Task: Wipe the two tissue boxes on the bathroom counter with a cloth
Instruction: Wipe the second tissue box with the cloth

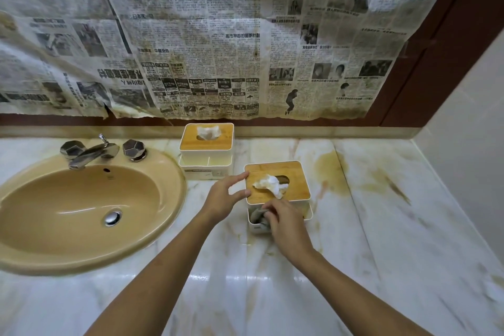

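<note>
Bamboo-coloured wood forms the flat lid of the near tissue box [298, 185], which has rounded corners and an oval slot from which a crumpled white tissue [271, 184] sticks up and flops toward the front. Below the lid the body is white plastic, with a lower open compartment stepping out at the front. This box stands on the pale, veined marble tabletop [368, 240], right of the tan oval sink [81, 207] and just beside a yellow-brown stain [327, 172] that spreads over the marble behind and to its right. The left hand [222, 199] is spread wide, its index fingertip on the lid's far left corner and its thumb tip against the lid's left edge, the other fingers off the box. The right hand [286, 222] has its fingers curled round a bunched grey cloth [257, 215] and presses it into the left part of the front compartment. The far tissue box [206, 144], of the same make, sits farther back by the wall, close to the sink's rim and a little apart from the near one; its front tray is split by a divider, and a tissue pokes out of its slot. A chrome tap [90, 153] with two faceted knobs stands behind the basin. Stained newspaper [218, 35] covers the wall above.
</note>
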The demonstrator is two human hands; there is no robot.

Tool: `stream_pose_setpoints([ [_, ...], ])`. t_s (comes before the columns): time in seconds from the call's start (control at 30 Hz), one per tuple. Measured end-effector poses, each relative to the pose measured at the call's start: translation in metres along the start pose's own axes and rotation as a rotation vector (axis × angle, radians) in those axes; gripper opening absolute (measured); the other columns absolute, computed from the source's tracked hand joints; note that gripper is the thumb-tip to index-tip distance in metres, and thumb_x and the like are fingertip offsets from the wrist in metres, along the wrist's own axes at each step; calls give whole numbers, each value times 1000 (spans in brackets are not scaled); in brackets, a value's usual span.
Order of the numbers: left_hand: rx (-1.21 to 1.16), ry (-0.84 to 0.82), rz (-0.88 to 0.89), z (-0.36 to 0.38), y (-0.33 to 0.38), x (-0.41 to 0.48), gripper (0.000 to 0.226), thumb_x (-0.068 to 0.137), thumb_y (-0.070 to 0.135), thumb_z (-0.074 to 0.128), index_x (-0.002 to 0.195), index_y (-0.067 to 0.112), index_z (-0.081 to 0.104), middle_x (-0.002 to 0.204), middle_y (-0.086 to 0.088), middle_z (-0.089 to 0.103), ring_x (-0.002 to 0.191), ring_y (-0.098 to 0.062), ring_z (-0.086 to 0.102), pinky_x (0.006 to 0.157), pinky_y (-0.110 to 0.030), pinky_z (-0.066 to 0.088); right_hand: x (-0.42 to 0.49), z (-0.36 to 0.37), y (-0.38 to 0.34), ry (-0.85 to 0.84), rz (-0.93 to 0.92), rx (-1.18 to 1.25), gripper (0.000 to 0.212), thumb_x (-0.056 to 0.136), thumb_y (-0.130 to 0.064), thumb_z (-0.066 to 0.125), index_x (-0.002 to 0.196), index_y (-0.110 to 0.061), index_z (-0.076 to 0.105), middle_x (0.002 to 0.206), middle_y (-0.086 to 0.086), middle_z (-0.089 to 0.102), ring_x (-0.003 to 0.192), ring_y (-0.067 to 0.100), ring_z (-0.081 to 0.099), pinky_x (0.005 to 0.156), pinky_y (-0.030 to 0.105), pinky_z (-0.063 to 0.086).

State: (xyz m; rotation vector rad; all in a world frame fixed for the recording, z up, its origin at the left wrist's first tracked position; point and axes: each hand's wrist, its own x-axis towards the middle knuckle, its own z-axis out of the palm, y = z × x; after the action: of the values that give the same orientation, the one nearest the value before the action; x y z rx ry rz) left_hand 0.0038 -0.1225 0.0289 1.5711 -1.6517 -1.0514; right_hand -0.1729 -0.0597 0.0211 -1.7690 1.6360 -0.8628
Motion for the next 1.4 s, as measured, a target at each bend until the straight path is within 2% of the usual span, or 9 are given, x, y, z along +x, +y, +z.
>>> stream_pose_setpoints([
  [0.2, -11, -19, -27, -2, -1, 1, 54, 85, 26, 75, 136, 30, 57, 134, 5, 60, 113, -6, 48, 93, -20, 33, 5, -23, -16, 289, -61, 175, 13, 89, 0, 63, 90, -12, 70, 94, -2, 63, 90, -1, 60, 76, 7, 44],
  [0.27, -12, -22, -35, -2, -3, 2, 54, 85, 28, 74, 136, 32, 57, 133, 5, 61, 114, -8, 48, 93, -23, 34, 6, -31, -12, 324, -117, 154, 11, 89, -2, 64, 92, -11, 70, 96, -3, 61, 90, 3, 61, 75, 11, 49],
  [0.5, 14, -31, -53, -3, -6, 6, 54, 85, 33, 75, 135, 37, 57, 130, 7, 62, 115, -12, 49, 94, -27, 35, 2, -13, 22, -44, -132, -237, 11, 93, -11, 61, 97, -15, 70, 100, -2, 64, 93, 17, 60, 80, 31, 50],
  [0.6, 26, -29, -51, -3, -6, 6, 54, 85, 33, 75, 135, 37, 57, 128, 7, 62, 113, -12, 49, 93, -26, 35, 9, -15, 11, 20, -44, -58, 13, 91, -5, 60, 90, -15, 69, 89, -2, 66, 83, 14, 63, 76, 31, 52],
  [0.73, 28, -29, -56, -3, -7, 7, 54, 85, 32, 75, 136, 35, 57, 124, 7, 64, 114, -14, 50, 91, -28, 36, 13, -25, -6, 243, -58, 150, 14, 89, -5, 66, 91, -17, 71, 94, -7, 63, 85, 5, 64, 77, 16, 51],
  [0.83, 19, -26, -61, -2, -8, 7, 54, 85, 31, 74, 136, 34, 57, 122, 7, 65, 114, -17, 51, 91, -29, 36, 6, -19, -8, 180, -127, 166, 15, 87, 0, 66, 89, -14, 71, 96, -1, 62, 90, 0, 60, 75, 7, 47],
  [1.03, 31, -31, -71, -3, -5, 7, 54, 84, 33, 75, 136, 35, 57, 121, 10, 65, 113, -16, 51, 90, -28, 35, 3, 7, 6, -98, -94, -157, 10, 90, -6, 60, 88, -9, 69, 97, 3, 65, 89, 20, 61, 79, 30, 50],
  [1.3, 76, -15, -72, 0, -2, 4, 53, 88, 34, 70, 138, 36, 54, 126, 7, 64, 116, -19, 52, 94, -35, 41, -1, -32, -1, 39, -28, 142, 9, 97, -17, 54, 98, -22, 61, 97, -10, 62, 89, 10, 63, 80, 33, 55],
  [1.4, 98, -6, -66, 2, -1, 2, 51, 91, 32, 67, 140, 35, 53, 129, 5, 63, 117, -20, 53, 93, -34, 42, -2, -59, -8, 31, 39, 246, 8, 103, -21, 46, 104, -24, 53, 95, -1, 67, 71, 16, 70, 66, 33, 57],
])
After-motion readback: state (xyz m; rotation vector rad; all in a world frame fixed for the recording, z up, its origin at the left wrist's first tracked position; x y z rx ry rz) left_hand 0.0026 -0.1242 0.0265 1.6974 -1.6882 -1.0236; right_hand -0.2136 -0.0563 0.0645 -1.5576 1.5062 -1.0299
